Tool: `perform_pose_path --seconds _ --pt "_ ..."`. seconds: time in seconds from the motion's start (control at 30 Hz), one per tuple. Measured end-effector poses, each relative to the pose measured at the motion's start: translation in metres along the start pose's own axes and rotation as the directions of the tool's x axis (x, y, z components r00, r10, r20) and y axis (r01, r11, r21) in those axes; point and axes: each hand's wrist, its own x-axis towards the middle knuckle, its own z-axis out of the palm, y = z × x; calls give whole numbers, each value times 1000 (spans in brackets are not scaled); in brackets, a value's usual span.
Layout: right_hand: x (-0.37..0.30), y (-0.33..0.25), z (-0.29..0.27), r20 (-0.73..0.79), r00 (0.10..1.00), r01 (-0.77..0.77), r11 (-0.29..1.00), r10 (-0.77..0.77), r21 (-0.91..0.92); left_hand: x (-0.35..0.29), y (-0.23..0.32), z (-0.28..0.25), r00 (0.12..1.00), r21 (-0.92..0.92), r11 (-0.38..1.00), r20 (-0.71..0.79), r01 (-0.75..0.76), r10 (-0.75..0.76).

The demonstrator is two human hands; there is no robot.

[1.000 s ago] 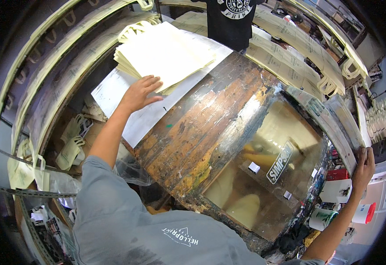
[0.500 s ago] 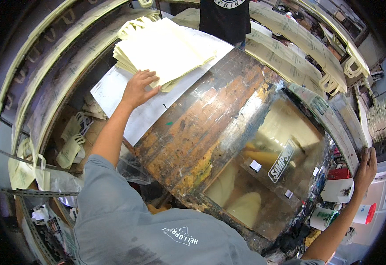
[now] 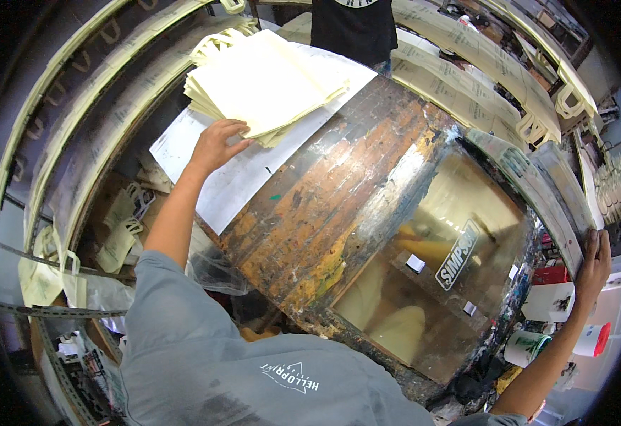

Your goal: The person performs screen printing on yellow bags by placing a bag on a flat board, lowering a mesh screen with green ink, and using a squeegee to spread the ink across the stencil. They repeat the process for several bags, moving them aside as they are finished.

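A stack of cream tote bags (image 3: 275, 82) lies on a white sheet at the far left of the worktable, handles pointing to the back left. My left hand (image 3: 218, 144) is at the stack's near corner, with thumb and fingers closing on the top bag's edge; the fingertips are partly hidden. On the right, a raised flat printing screen (image 3: 548, 192) tilts up beside the table. My right hand (image 3: 594, 263) grips its near end, fingers over the edge.
The paint-stained wooden table (image 3: 325, 199) has a glass panel (image 3: 396, 291) on its near right. Racks of bags (image 3: 105, 99) stand left, more bags (image 3: 459, 92) at the back right. A person in black (image 3: 353, 32) stands beyond. Paint tubs (image 3: 527, 348) sit below my right arm.
My left hand has drawn slightly back toward the stack's near corner, and its fingers have come closer to the thumb. The right hand stays on the screen. The view has shifted a little.
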Motion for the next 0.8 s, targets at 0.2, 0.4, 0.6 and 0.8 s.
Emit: perform_pose_path --seconds 0.2,0.4,0.6,0.8 --pt "-2 0 2 55 996 -65 998 64 4 27 -2 -9 998 82 996 55 -33 29" --pt "8 -15 6 -245 957 114 977 -157 -183 117 47 -73 840 378 848 -251 -372 481" --pt "1 -47 -2 -195 975 86 991 -106 -106 82 189 8 605 319 589 -60 -742 794" --pt "-1 -59 -5 -117 992 36 993 -49 -109 40 387 162 543 -177 534 -2 -827 840"
